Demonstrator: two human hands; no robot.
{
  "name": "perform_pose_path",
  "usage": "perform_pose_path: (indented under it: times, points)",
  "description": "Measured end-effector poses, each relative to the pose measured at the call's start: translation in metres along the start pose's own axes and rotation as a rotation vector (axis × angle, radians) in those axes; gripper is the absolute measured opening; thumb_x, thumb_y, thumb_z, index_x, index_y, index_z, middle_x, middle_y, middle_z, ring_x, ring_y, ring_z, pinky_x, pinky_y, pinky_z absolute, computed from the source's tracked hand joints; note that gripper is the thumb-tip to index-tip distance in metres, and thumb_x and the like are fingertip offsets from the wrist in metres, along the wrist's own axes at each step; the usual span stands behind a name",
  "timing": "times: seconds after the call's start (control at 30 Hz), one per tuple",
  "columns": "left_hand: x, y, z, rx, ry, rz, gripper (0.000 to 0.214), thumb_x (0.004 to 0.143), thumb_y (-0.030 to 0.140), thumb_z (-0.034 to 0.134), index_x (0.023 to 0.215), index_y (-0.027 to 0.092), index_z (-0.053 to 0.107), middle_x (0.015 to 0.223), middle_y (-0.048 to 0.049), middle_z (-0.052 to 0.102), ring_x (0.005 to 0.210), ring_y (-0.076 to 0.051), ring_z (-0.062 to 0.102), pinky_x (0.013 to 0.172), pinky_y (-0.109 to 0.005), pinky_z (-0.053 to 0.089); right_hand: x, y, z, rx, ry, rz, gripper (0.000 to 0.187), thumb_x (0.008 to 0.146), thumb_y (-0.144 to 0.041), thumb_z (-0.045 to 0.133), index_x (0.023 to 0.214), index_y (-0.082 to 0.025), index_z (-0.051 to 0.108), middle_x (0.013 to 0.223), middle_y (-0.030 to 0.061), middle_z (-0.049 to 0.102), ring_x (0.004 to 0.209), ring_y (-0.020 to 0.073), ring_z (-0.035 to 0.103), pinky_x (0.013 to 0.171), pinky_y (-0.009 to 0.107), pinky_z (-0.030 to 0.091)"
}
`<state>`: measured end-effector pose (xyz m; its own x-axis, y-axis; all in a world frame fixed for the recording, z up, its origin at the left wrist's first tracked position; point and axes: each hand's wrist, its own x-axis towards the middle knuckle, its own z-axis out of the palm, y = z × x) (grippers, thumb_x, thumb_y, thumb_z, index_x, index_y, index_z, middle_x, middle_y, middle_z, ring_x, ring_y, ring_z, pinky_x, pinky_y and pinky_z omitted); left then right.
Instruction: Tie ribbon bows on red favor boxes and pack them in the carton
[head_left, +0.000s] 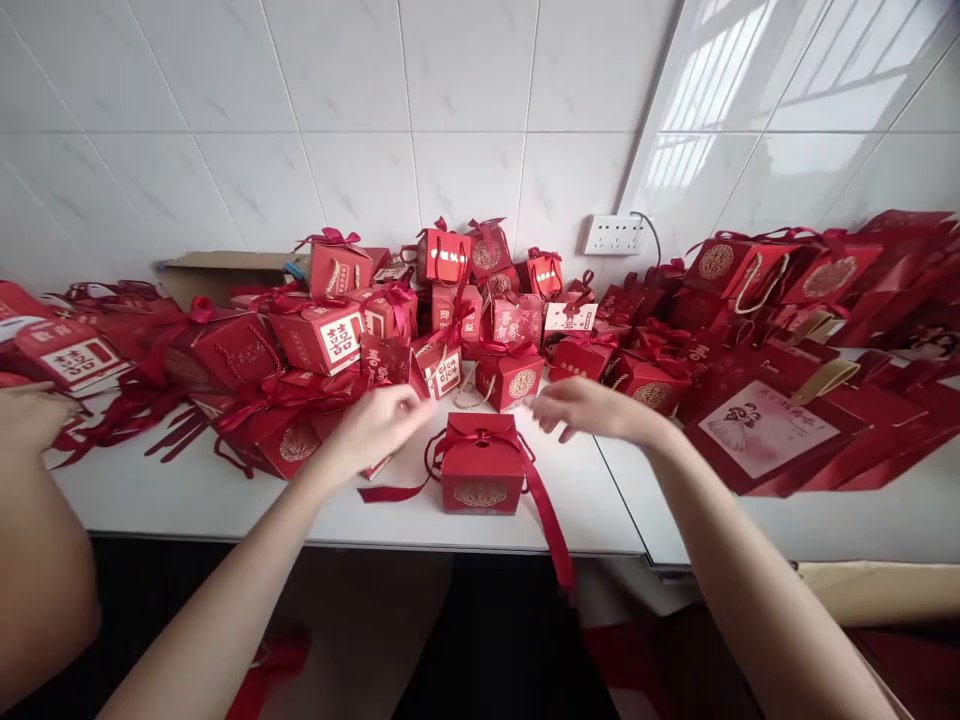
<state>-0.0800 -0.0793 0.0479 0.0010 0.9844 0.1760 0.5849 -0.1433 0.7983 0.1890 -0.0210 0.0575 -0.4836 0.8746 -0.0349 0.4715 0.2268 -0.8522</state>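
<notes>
Red gift boxes and bags crowd the white worktop [405, 525] on three sides, leaving a bare patch near its front edge. Behind rises a tiled wall [465, 70] with a white power strip [615, 235], and an open cardboard carton [232, 262] sits at the back left. On the left, boxes lie jumbled and tilted among loose ribbon strips [180, 432]; another person's hand [34, 415] reaches in at that edge. On the right, bags stand packed together, the nearest being a flat red bag [769, 432] with a pale printed panel. Close behind the bare patch are a box with a round gold emblem [514, 383] and a tilted box with a white label [442, 370], which hem in the space there.

In the bare patch, between the two forearms, stands the red box [480, 485]. It is upright, its sloping top folded down, with a round patterned emblem low on the front. A dark red ribbon [551, 520] runs over it, one tail lying on the worktop to the left, the other dropping past the front edge.

The left hand [390, 415] hovers beyond the box's left side, its grip loosely curled around nothing visible. The right hand [577, 403] hangs beyond the right side, fingers bent and apart, its grip empty.
</notes>
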Motion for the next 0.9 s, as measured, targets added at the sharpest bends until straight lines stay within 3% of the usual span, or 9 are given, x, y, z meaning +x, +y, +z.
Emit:
perform_pose_path:
  times: [0.1,0.23,0.37,0.5,0.77,0.9]
  points:
    - [-0.013,-0.001,0.024,0.167,-0.118,-0.032,0.033,0.075,0.051,0.057,0.062,0.021,0.059,0.052,0.0014,0.053,0.052,-0.017,0.051,0.051,-0.025,0.030,0.000,0.012,0.030,-0.103,-0.130,0.034,0.042,0.070,-0.055,0.067,0.056,-0.017,0.056,0.057,0.0000,0.054,0.052,0.0112,0.048,0.046,0.023,0.039]
    - [-0.022,-0.011,0.034,-0.001,-0.242,-0.128,0.038,0.078,0.052,0.055,0.058,0.020,0.054,0.048,0.0040,0.043,0.044,-0.013,0.039,0.047,-0.025,0.025,-0.011,0.027,0.046,0.150,-0.200,-0.016,0.046,0.077,-0.060,0.058,0.063,-0.016,0.054,0.059,-0.0035,0.049,0.055,0.0093,0.044,0.054,0.023,0.038]
    - [-0.025,-0.026,0.036,-0.318,-0.273,-0.093,0.036,0.077,0.047,0.058,0.056,0.019,0.051,0.055,0.0024,0.045,0.051,-0.012,0.040,0.051,-0.024,0.030,-0.025,0.037,0.050,0.347,-0.152,-0.038,0.045,0.079,-0.057,0.059,0.062,-0.016,0.052,0.056,-0.0040,0.049,0.054,0.0086,0.043,0.056,0.023,0.035]
    - [-0.031,-0.033,0.047,-0.605,-0.273,-0.163,0.034,0.072,0.041,0.060,0.048,0.019,0.049,0.053,-0.0003,0.045,0.053,-0.013,0.042,0.054,-0.027,0.037,-0.036,0.042,0.054,0.540,-0.091,0.021,0.042,0.072,-0.055,0.068,0.065,-0.016,0.056,0.056,-0.0030,0.053,0.053,0.0093,0.047,0.056,0.024,0.036]
    - [-0.036,-0.043,0.064,-0.672,-0.226,-0.229,0.043,0.065,0.044,0.063,0.040,0.020,0.037,0.047,0.0005,0.037,0.047,-0.012,0.035,0.046,-0.027,0.031,-0.040,0.057,0.053,0.698,-0.132,0.188,0.044,0.062,-0.052,0.077,0.058,-0.016,0.051,0.049,-0.0090,0.034,0.041,0.0041,0.030,0.043,0.021,0.020]
    - [-0.034,-0.051,0.065,-0.687,-0.290,-0.202,0.041,0.068,0.045,0.061,0.041,0.020,0.042,0.049,-0.0018,0.045,0.049,-0.014,0.040,0.047,-0.028,0.032,-0.040,0.058,0.047,0.632,-0.173,0.142,0.043,0.068,-0.052,0.072,0.057,-0.016,0.051,0.051,-0.0072,0.035,0.045,0.0056,0.031,0.044,0.022,0.024]
